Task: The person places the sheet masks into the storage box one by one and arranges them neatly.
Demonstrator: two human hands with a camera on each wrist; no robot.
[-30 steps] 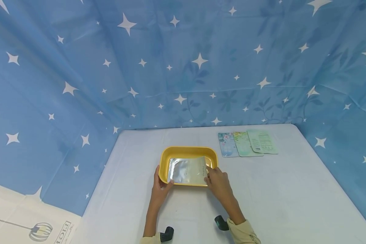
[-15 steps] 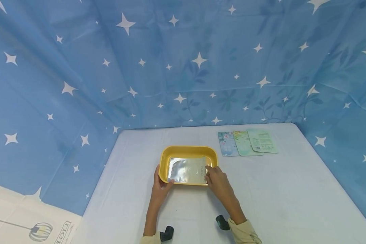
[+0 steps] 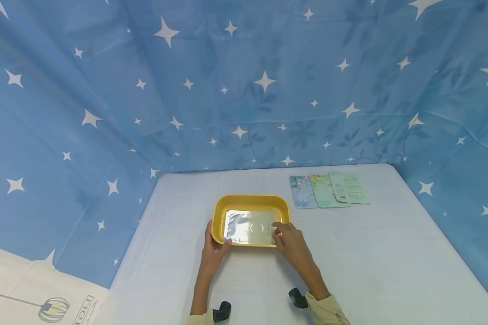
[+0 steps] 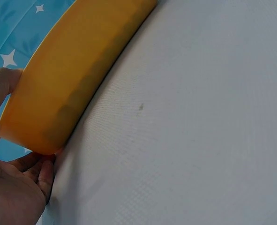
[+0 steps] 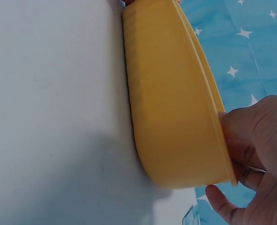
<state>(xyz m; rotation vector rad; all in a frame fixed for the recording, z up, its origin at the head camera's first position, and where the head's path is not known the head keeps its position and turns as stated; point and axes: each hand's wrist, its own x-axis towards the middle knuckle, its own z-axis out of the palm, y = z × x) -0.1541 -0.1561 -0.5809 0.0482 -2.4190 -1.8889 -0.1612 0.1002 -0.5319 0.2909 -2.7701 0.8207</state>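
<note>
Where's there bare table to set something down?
Free: white table left of the yellow tray; also right of the right hand, nearer than the three packets. Crowded: the tray, with a silver packet inside and the left hand gripping its corner.

From the head, well back, we looked forward and down at the whole yellow tub (image 3: 250, 201); from each wrist, low and close, we faced its near outer side, and all three views shared the starry curtain (image 3: 227, 104).
</note>
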